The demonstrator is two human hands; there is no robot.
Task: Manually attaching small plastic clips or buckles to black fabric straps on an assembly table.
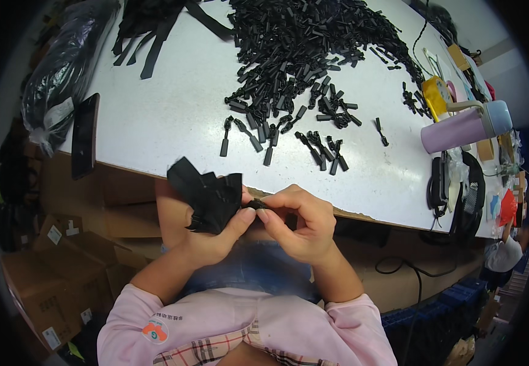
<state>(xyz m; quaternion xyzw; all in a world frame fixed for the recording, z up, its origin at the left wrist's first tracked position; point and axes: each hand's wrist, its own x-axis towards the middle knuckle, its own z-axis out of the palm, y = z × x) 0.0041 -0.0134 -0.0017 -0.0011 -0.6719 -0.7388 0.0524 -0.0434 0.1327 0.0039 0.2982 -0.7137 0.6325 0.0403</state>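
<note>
Just off the table's near edge, my left hand [216, 244] is closed around a bundle of black fabric strips [206, 198], which look like short zipper tapes. My right hand [304, 222] meets it, thumb and forefinger pinching a small dark piece [256, 204] that looks like a zipper slider; the fingertips hide most of it. Both thumbs nearly touch there. Beyond my hands, a large heap of black zipper pulls [295, 55] covers the far middle of the white table [167, 116]. Several loose zipper pulls [270, 146] lie nearer to me.
A dark phone [85, 137] and a clear plastic bag of black material [66, 67] lie along the left edge. More black strips [155, 46] hang together at the back. A lilac bottle [456, 131] lies right. Cardboard boxes [51, 274] stand lower left; another person [503, 253] is far right.
</note>
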